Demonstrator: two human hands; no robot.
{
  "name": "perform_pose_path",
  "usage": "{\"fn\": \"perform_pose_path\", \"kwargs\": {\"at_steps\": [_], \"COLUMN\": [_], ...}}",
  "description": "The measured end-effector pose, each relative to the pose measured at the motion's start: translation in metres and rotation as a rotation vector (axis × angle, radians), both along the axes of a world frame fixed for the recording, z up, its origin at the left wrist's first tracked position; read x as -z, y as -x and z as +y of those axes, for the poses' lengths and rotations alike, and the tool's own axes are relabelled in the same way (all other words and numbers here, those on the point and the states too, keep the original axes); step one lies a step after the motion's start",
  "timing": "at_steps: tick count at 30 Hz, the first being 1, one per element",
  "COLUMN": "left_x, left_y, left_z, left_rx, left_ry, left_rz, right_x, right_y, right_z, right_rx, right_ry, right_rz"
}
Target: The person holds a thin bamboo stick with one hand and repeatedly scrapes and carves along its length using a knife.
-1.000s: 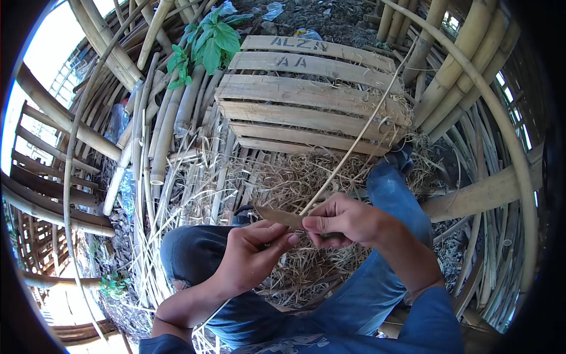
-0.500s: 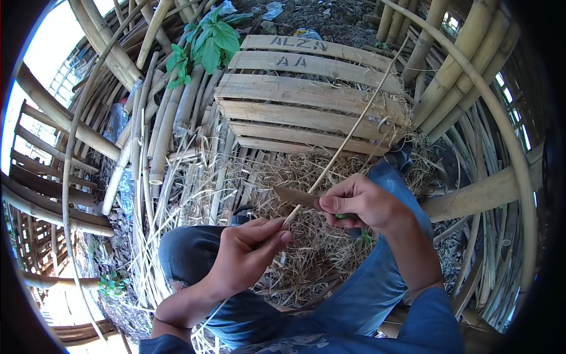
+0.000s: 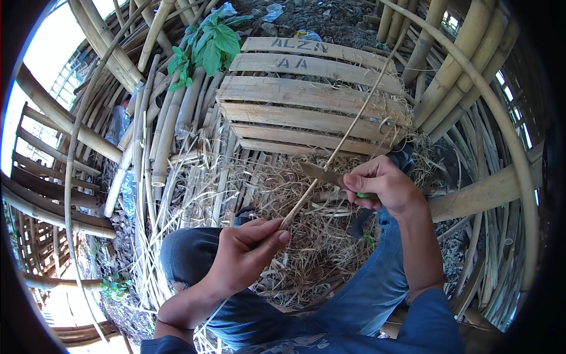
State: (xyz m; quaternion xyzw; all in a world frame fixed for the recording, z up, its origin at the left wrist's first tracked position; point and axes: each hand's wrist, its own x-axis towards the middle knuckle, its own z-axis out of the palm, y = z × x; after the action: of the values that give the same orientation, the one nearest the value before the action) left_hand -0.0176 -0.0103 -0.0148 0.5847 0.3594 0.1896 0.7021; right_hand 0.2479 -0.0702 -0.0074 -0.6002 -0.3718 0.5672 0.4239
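Observation:
My left hand (image 3: 250, 253) pinches the near end of a long, thin bamboo strip (image 3: 348, 134) between thumb and fingers. From there the strip slants up and to the right, across the wooden slatted crate. Gripped in my right hand (image 3: 386, 186) is a knife (image 3: 321, 173); a bit of green shows at its handle. Its brown blade points left and lies across the strip, some way beyond my left fingers. Whether the edge bites into the strip, I cannot tell. Beneath both hands lies a heap of curled shavings (image 3: 318, 248), between my legs in jeans.
The wooden slatted crate (image 3: 306, 89) with stencilled letters stands ahead, shavings on its right side. Bamboo poles (image 3: 168, 130) lie at the left, beside a leafy green plant (image 3: 218, 44). A curved bamboo pole (image 3: 495, 94) arches along the right. Thin strips (image 3: 150, 259) lie near my left knee.
My right hand has moved the knife away from me along the strip, up and to the right. My left hand keeps its pinch in nearly the same place.

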Motion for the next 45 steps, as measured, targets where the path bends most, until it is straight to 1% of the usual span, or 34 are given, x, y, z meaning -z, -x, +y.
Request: {"fn": "perform_pose_path", "kwargs": {"at_steps": [4,6,7,9,10,12,13,14,15,16,18,19,20,22,23,24,26,28,29,31,32,34,38,41,43,44,45], "left_x": [-0.002,-0.001,-0.001,-0.001,0.000,0.002,-0.002,-0.003,-0.003,-0.003,-0.003,-0.003,-0.003,-0.003,-0.003,-0.003,-0.003,-0.003,-0.003,-0.002,-0.002,-0.001,-0.002,-0.001,-0.002,-0.002,-0.002], "left_y": [0.003,0.010,0.013,0.013,0.011,0.012,0.010,0.010,0.009,0.007,0.007,0.006,0.006,0.006,0.006,0.006,0.005,0.005,0.004,0.003,0.003,0.002,0.001,0.000,0.000,0.001,0.002], "left_z": [0.001,0.002,0.001,0.001,0.002,0.002,0.000,0.000,0.000,0.001,0.002,0.003,0.004,0.005,0.005,0.004,0.002,0.001,0.000,-0.003,-0.004,-0.005,-0.006,-0.006,-0.007,-0.008,-0.008], "left_rx": [-0.016,0.021,0.030,0.064,0.067,0.038,0.036,0.030,0.033,0.036,0.032,0.003,-0.027,-0.039,-0.046,-0.048,-0.040,-0.032,-0.026,-0.039,-0.054,-0.048,-0.060,-0.054,-0.064,-0.073,-0.071], "left_ry": [0.023,0.040,0.045,0.003,0.002,0.111,0.160,0.162,0.211,0.256,0.219,0.259,0.302,0.278,0.253,0.256,0.251,0.231,0.208,0.160,0.115,0.068,-0.025,-0.101,-0.093,-0.085,-0.084], "left_rz": [0.004,0.011,0.003,-0.025,-0.032,-0.009,-0.058,-0.048,-0.062,-0.083,-0.049,-0.083,-0.119,-0.106,-0.091,-0.092,-0.079,-0.050,-0.028,-0.011,0.002,-0.007,0.005,0.024,0.036,0.049,0.048], "right_x": [-0.007,-0.008,-0.006,-0.006,-0.007,-0.002,0.002,0.005,0.007,0.010,0.016,0.017,0.015,0.009,0.015,0.018,0.025,0.019,0.020,0.023,0.025,0.027,0.027,0.029,0.029,0.028,0.026], "right_y": [-0.022,-0.049,-0.055,-0.068,-0.061,-0.026,-0.012,0.002,0.011,0.015,0.020,0.017,0.018,0.021,0.022,0.027,0.043,0.066,0.073,0.082,0.082,0.082,0.080,0.079,0.074,0.068,0.060], "right_z": [-0.002,-0.002,-0.007,-0.011,-0.012,-0.011,-0.008,-0.005,-0.002,0.001,0.006,0.009,0.010,0.011,0.006,0.002,-0.004,-0.007,-0.008,-0.009,-0.008,-0.005,-0.004,-0.002,0.000,0.003,0.007], "right_rx": [0.029,0.514,0.522,0.513,0.515,0.301,0.238,0.177,0.167,0.167,0.478,0.591,0.588,0.694,0.569,0.567,0.095,-0.088,-0.084,-0.143,-0.140,-0.082,-0.099,-0.049,-0.006,-0.005,0.083], "right_ry": [-0.037,-0.119,-0.115,-0.149,-0.152,-0.190,-0.211,-0.234,-0.185,-0.191,-0.180,-0.193,-0.194,-0.296,-0.409,-0.406,-0.534,-0.539,-0.539,-0.625,-0.624,-0.718,-0.677,-0.718,-0.624,-0.624,-0.601], "right_rz": [-0.080,-0.221,-0.231,-0.099,-0.107,-0.025,-0.028,-0.029,-0.001,0.003,0.146,0.144,0.144,-0.091,-0.195,-0.196,-0.549,-0.658,-0.656,-0.827,-0.828,-0.934,-1.000,-1.025,-1.089,-1.089,-1.070]}}
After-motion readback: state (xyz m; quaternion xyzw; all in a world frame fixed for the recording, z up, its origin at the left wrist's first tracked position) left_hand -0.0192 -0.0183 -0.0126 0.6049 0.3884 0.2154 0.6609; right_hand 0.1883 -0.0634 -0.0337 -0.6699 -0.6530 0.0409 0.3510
